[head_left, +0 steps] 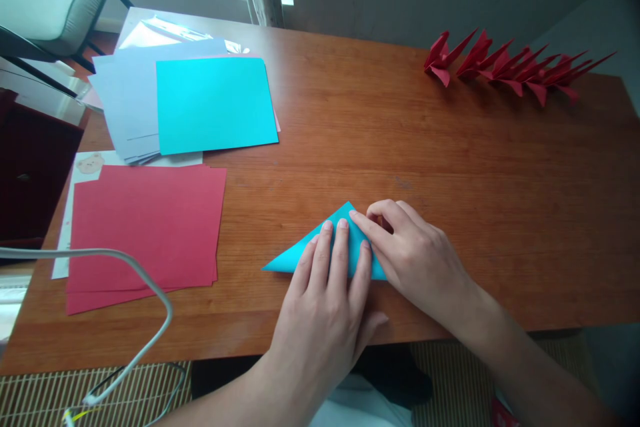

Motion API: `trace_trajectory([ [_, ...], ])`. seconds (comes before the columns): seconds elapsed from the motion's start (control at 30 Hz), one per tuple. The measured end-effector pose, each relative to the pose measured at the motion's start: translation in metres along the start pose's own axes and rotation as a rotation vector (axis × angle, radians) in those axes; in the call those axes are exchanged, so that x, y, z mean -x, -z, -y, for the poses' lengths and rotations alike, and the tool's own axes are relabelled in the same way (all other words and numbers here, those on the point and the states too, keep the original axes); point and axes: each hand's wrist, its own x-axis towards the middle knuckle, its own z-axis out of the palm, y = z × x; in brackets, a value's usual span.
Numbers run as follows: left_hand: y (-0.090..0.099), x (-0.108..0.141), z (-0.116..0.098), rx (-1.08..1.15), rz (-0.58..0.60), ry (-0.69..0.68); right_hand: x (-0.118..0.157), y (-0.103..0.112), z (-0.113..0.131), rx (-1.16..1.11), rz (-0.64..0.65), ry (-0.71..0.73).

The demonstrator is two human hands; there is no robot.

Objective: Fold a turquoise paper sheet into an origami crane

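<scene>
A blue paper folded into a triangle lies on the wooden table near its front edge, its peak pointing away from me. My left hand rests flat across its middle, fingers spread and pressing on the paper. At the peak and right slope, my right hand touches the paper with its extended index finger; its other fingers are curled. The triangle's right corner is partly hidden under my right hand.
Red sheets lie at the left, with a blue sheet on pale papers behind them. Several red folded paper figures line the back right. A white cable curves over the front left of the table.
</scene>
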Motion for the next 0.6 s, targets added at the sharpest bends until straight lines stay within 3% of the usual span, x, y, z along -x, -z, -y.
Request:
trace_trajectory([
  [0.33,0.000,-0.001,-0.002,-0.030,-0.003,-0.013,-0.001,0.000,-0.006,-0.012,-0.014,0.067],
  [0.6,0.011,-0.006,0.010,-0.007,0.045,-0.053,-0.033,0.000,-0.025,-0.248,0.049,0.042],
])
